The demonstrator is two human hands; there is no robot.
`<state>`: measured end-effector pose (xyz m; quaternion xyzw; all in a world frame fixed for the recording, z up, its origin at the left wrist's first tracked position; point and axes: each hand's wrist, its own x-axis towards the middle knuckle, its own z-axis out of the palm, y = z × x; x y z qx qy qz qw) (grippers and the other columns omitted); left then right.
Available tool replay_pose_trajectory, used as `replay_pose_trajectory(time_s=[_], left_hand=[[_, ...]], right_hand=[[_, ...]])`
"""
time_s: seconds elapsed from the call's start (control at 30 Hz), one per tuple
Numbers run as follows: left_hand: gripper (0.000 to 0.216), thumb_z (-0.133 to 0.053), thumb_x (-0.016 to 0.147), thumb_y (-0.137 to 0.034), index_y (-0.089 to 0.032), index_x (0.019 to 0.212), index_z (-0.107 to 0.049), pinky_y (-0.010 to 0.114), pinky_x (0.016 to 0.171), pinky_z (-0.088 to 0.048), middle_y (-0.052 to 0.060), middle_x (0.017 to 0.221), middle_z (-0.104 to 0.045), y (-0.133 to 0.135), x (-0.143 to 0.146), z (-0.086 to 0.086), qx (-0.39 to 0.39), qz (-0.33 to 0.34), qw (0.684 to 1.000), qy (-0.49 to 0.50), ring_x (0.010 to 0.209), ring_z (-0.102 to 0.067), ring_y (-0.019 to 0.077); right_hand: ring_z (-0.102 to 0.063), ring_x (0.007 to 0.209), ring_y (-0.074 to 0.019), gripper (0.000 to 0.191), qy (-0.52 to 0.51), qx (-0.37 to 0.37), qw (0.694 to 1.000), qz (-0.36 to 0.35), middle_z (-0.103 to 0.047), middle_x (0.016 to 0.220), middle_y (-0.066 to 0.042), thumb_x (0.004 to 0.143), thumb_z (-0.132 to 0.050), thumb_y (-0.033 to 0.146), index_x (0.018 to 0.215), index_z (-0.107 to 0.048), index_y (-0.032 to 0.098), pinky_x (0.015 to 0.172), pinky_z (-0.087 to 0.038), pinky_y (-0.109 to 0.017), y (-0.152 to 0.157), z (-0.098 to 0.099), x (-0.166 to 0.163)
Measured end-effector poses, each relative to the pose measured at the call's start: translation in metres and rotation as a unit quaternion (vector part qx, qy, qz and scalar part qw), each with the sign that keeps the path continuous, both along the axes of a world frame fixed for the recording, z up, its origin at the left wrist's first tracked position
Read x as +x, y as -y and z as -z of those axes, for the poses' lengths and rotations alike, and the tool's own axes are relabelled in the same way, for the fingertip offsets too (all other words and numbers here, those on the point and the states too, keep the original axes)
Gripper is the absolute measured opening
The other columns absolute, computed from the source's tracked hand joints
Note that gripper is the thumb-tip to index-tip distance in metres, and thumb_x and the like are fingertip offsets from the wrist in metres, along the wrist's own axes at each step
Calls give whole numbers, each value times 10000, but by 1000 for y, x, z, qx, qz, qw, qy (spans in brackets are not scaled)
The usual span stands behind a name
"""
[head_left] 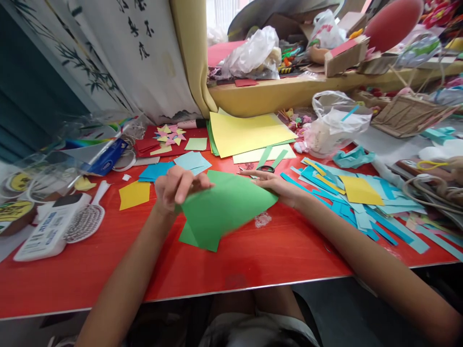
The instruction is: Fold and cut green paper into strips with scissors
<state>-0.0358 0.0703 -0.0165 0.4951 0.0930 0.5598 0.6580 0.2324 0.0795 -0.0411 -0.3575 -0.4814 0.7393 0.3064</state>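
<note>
A sheet of green paper [227, 205] is tilted up off the red table between my two hands, its lower edge blurred. My left hand [179, 187] has its fingers curled at the sheet's upper left corner, pinching it. At the right corner my right hand [277, 187] grips the sheet, its fingers partly behind the paper. A second green piece [188, 237] lies flat on the table under the raised sheet. Just beyond my right fingers, scissors with black handles [266, 168] lie near two green strips [280, 159].
Blue squares [155, 171] and a yellow square [134, 194] lie left of my hands. A hairbrush [86, 221] rests beside a white pack [52, 231]. Blue strips [347, 212] pile up at right. Large yellow sheets [249, 132] and a plastic bag [336, 125] stand farther back.
</note>
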Motion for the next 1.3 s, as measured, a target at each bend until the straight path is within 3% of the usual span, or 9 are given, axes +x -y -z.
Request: replay_pose_trajectory(time_s=[0.07, 0.17, 0.3, 0.47, 0.6, 0.77, 0.87, 1.0, 1.3], left_hand=[[578, -639, 609, -433, -207, 254, -244, 420, 653, -513, 19, 251, -246, -2, 1, 4, 12, 53, 995, -79, 554, -593, 238], [482, -634, 636, -440, -214, 303, -368, 465, 762, -504, 21, 340, -423, 0, 13, 0, -9, 42, 989, -143, 627, -622, 244], [49, -613, 714, -223, -230, 732, -658, 415, 989, -388, 6, 900, -680, 5, 36, -6, -49, -81, 969, -226, 991, -592, 198], [347, -482, 866, -403, -197, 1128, -580, 381, 1023, -331, 81, 1186, -601, 15, 58, 3, -90, 47, 928, -358, 1146, -512, 205], [373, -488, 854, -461, -183, 1082, -588, 341, 977, -354, 81, 1170, -594, 24, 65, 4, -108, 76, 930, -342, 1084, -533, 194], [279, -627, 749, -436, -168, 815, -582, 242, 628, -400, -14, 736, -568, 20, 54, -9, -151, 44, 908, -389, 636, -508, 99], [285, -604, 744, -450, -167, 755, -578, 226, 579, -348, -34, 681, -512, 13, 44, -12, -57, 3, 864, -500, 604, -451, 91], [273, -507, 792, -427, -172, 725, -578, 258, 639, -351, -10, 728, -553, 6, 39, -5, 97, -16, 749, -655, 721, -492, 146], [222, -419, 865, -304, -188, 923, -600, 351, 851, -319, 44, 955, -630, 11, 49, 6, 292, -67, 646, -702, 952, -517, 209]], right_hand=[[-602, 783, -122, 457, 14, 8, 1000, -13, -630, 1020, -47, 796, -643, 232, 1241, -541, 254, 639, -502, -207, 1, -2, 0], [-603, 748, -103, 444, 0, 12, 999, -52, -624, 954, -22, 789, -635, 179, 1218, -551, 252, 614, -493, -184, 6, -7, -3], [-564, 623, -59, 490, -54, 19, 992, -112, -575, 742, 37, 776, -630, 127, 1243, -534, 238, 506, -431, -128, 15, -13, -7], [-531, 567, -61, 598, -114, 17, 986, -118, -548, 679, 54, 768, -642, 129, 1323, -457, 252, 502, -430, -147, 16, -12, -4], [-579, 663, -80, 607, -129, 10, 985, -118, -606, 802, 30, 784, -633, 131, 1342, -434, 268, 583, -466, -172, 14, -9, -2], [-602, 753, -92, 604, -83, 20, 987, -137, -639, 812, 32, 776, -640, 130, 1332, -450, 265, 667, -474, -186, 10, -10, 0], [-602, 913, -142, 476, 52, 36, 987, -148, -666, 958, -11, 772, -647, 193, 1238, -561, 240, 785, -473, -243, 5, -11, 4], [-544, 1053, -210, 265, 264, 140, 943, -146, -639, 1108, -28, 783, -621, 272, 1033, -690, 220, 888, -418, -312, 5, -15, 8], [-518, 727, -155, 272, 339, 321, 871, -152, -634, 842, -35, 842, -495, 348, 929, -664, 154, 624, -366, -267, 10, -10, -8]])
